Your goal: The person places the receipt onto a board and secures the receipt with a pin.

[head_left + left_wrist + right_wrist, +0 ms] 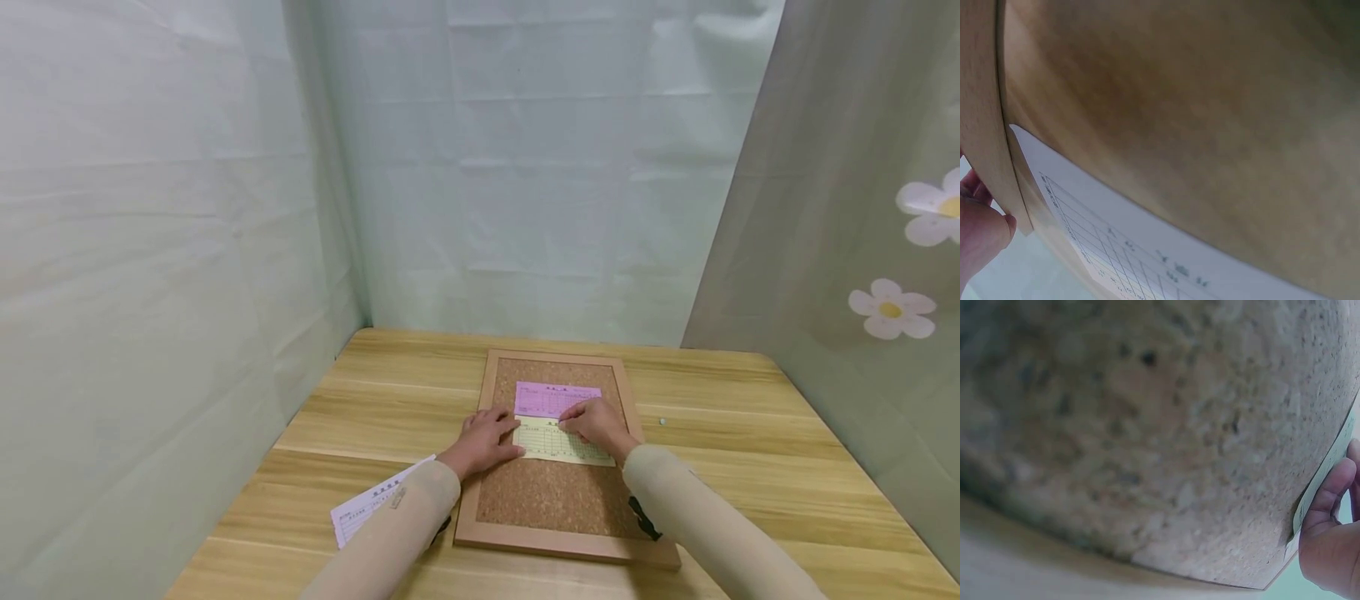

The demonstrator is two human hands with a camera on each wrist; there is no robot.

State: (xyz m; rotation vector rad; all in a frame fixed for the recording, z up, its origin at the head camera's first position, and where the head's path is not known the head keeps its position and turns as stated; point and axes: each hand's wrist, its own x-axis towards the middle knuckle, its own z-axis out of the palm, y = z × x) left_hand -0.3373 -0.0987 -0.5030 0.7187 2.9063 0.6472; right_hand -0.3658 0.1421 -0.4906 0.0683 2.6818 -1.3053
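Note:
A yellow printed slip (558, 446) lies across the middle of a wood-framed cork board (558, 496), just below a pink slip (547, 398). With its fingers spread, my left hand (486, 442) reaches over the board's left frame, and its fingertips rest at the yellow slip's left edge. The right hand (597, 425) pinches with curled fingers and thumb at the top edge of the yellow slip, near its middle. Whatever is between those fingertips is hidden. In the right wrist view the yellow slip (1329, 469) shows edge-on beneath the fingers.
White printed slips (363, 508) lie on the wooden table (300, 467) left of the board, partly under the left forearm. A small pale object (662, 421) sits on the table right of the board. Pale curtains (525, 183) stand behind the table and along both sides.

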